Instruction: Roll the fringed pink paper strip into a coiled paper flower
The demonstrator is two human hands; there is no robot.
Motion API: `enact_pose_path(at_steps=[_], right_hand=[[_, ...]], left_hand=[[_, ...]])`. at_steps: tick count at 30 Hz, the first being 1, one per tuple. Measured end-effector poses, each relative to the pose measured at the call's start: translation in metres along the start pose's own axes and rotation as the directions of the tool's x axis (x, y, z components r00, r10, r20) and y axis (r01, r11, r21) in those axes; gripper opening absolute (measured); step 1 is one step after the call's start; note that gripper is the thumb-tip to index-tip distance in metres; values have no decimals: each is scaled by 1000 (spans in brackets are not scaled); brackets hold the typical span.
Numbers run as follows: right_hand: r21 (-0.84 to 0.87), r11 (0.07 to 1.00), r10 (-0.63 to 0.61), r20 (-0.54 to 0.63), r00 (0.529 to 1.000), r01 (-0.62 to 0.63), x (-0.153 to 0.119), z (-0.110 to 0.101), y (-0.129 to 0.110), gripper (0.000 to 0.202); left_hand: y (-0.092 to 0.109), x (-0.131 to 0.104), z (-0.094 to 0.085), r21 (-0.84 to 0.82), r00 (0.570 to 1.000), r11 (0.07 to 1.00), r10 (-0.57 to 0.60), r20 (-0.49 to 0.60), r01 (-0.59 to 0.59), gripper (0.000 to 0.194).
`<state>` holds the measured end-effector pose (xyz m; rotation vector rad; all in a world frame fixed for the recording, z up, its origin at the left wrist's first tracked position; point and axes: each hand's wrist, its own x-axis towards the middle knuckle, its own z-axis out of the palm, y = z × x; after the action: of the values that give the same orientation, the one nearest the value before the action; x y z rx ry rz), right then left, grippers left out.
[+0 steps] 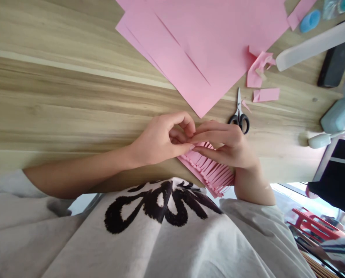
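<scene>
A pink paper piece cut into a fringe of thin strips [209, 170] lies slanted at the table's near edge, its lower corner reaching over my shirt. Along its lower left side runs a row of small bumps or loops. My left hand [163, 139] pinches its upper left end between thumb and fingers. From the other side my right hand [224, 143] meets it, thumb and fingertips pressed together on the same end of the fringed paper. The fingertips hide what exactly is between them. Black-handled scissors [239, 114] lie just beyond my right hand.
Large pink sheets [201, 46] cover the far middle of the wooden table [59, 96]. Pink scraps [266, 95], a pale strip-like bar [314, 44], a black oblong object [337, 61], a blue roll [310, 21] and a grey-blue object [339, 116] lie right. A red stool [314, 226] stands below.
</scene>
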<state>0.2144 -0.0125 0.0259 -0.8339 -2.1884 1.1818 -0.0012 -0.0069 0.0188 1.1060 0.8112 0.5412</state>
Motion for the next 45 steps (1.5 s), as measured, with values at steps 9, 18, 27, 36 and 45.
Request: enact_pose_path(at_steps=[9, 18, 27, 36, 45], right_hand=[[22, 1000, 13, 32, 999, -13, 0, -1, 1, 14], [28, 1000, 7, 39, 999, -8, 0, -1, 1, 10], [5, 1000, 10, 22, 1000, -10, 1, -3, -1, 6], [-42, 997, 58, -64, 996, -61, 2, -6, -5, 7], [-50, 997, 52, -67, 996, -56, 0, -8, -5, 7]], left_hand=[[-4, -1, 0, 4, 999, 999, 32, 28, -32, 24], [-6, -1, 0, 0, 999, 1000, 26, 33, -26, 23], [-2, 0, 1, -29, 1000, 999, 15, 25, -14, 22], [-1, -2, 4, 10, 998, 999, 47, -33, -47, 19], [0, 0, 1, -15, 1000, 1000, -16, 2, 16, 22]])
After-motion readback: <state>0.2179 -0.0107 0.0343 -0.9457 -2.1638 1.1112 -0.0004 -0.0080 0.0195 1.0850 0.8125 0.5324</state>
